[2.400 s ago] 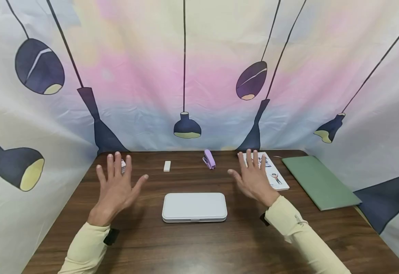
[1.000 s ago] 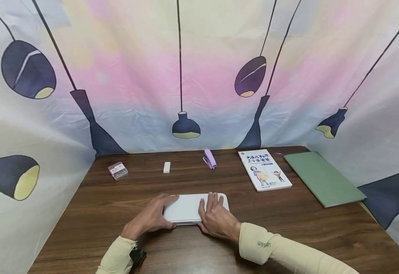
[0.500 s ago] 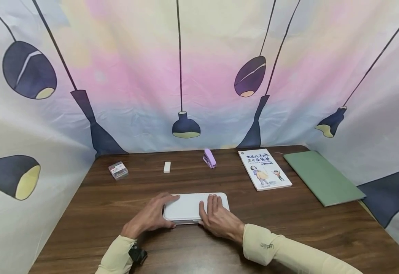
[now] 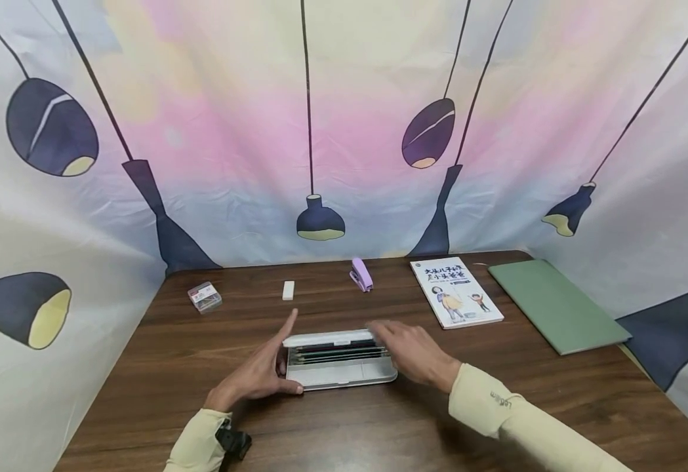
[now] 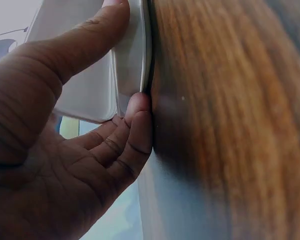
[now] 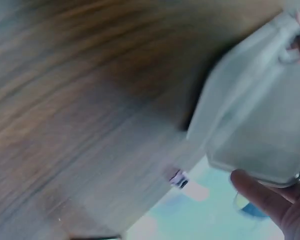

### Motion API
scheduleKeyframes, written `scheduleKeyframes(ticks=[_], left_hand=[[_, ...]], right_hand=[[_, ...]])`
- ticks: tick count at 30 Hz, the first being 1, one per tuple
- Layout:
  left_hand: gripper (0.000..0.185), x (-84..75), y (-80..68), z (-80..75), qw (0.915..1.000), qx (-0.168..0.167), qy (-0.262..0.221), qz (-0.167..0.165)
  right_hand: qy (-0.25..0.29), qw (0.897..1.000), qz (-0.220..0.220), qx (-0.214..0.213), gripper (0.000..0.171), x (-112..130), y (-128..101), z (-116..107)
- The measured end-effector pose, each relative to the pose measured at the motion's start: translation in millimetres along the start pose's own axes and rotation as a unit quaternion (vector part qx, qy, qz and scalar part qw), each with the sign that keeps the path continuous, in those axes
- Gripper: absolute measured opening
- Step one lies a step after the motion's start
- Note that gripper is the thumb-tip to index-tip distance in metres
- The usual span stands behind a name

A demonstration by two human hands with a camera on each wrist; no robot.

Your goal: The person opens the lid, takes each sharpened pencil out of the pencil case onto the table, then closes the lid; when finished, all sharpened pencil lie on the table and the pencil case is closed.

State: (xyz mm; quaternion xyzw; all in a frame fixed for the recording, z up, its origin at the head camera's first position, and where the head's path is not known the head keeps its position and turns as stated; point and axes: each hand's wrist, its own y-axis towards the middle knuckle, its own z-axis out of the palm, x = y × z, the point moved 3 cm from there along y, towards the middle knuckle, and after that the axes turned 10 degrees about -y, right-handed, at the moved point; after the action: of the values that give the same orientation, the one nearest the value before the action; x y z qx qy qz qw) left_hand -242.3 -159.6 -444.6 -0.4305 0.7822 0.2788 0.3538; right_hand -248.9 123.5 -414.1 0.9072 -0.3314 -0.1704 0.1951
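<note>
A white pencil case (image 4: 344, 375) lies on the brown table (image 4: 515, 393), its lid (image 4: 326, 338) raised at the far side. Dark pencils (image 4: 338, 354) lie inside. My left hand (image 4: 255, 377) holds the case's left end, thumb along the front corner and forefinger pointing up. In the left wrist view the thumb lies on the case (image 5: 130, 65) and the other fingers of my left hand (image 5: 50, 150) touch its rim. My right hand (image 4: 414, 351), blurred, holds the lid's right part. The right wrist view shows the lid (image 6: 250, 115) between the fingertips of my right hand (image 6: 275, 210).
Along the far edge lie a clear box of clips (image 4: 204, 296), a white eraser (image 4: 287, 290), a purple stapler (image 4: 361, 273), a picture book (image 4: 456, 292) and a green folder (image 4: 556, 305). A curtain printed with lamps (image 4: 320, 131) closes three sides.
The case was shut with both hands on it; now its lid stands raised and pencils show. My right hand has moved up and back with the lid. My left forefinger has lifted.
</note>
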Motion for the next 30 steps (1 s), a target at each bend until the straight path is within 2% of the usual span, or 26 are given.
scheduleKeyframes(ticks=[2,5,8,14,17,19,22,25,26,28,30], left_hand=[[0.131,0.1,-0.2,-0.1,0.9995,-0.010,-0.026,-0.015],[0.137,0.3,0.0,-0.1,0.9981,-0.024,-0.048,-0.030],[0.138,0.0,0.0,0.2,0.9974,-0.029,-0.057,-0.034],[0.133,0.5,-0.4,-0.4,0.9987,-0.021,-0.034,-0.033],[0.132,2.0,0.2,-1.1,0.9990,-0.015,-0.023,-0.035],[0.132,2.9,1.3,-1.7,0.9990,-0.012,-0.026,-0.034],[0.132,3.7,3.1,-2.4,0.9992,-0.004,-0.030,-0.027],[0.132,3.4,3.8,-2.3,0.9992,0.004,-0.032,-0.025],[0.132,3.2,3.8,-2.2,0.9992,0.005,-0.032,-0.025],[0.133,2.6,3.6,-2.2,0.9991,0.006,-0.031,-0.026],[0.133,1.7,3.7,-2.9,0.9992,0.003,-0.029,-0.026]], right_hand=[[0.042,0.997,0.038,-0.048,0.033,-10,5,-1],[0.072,0.987,0.092,-0.113,0.022,-22,13,2],[0.087,0.976,0.145,-0.139,0.021,-30,19,8],[0.100,0.963,0.223,-0.109,0.025,-38,31,18],[0.113,0.959,0.246,-0.078,0.028,-40,35,21],[0.103,0.961,0.249,-0.059,0.031,-41,37,23],[0.056,0.974,0.208,-0.070,0.036,-35,37,20],[0.004,0.990,0.098,-0.099,0.032,-20,32,16],[0.000,0.994,0.058,-0.094,0.028,-12,29,16],[0.006,0.998,-0.008,-0.056,0.021,2,23,17],[0.013,0.999,-0.044,0.001,0.017,14,18,21]])
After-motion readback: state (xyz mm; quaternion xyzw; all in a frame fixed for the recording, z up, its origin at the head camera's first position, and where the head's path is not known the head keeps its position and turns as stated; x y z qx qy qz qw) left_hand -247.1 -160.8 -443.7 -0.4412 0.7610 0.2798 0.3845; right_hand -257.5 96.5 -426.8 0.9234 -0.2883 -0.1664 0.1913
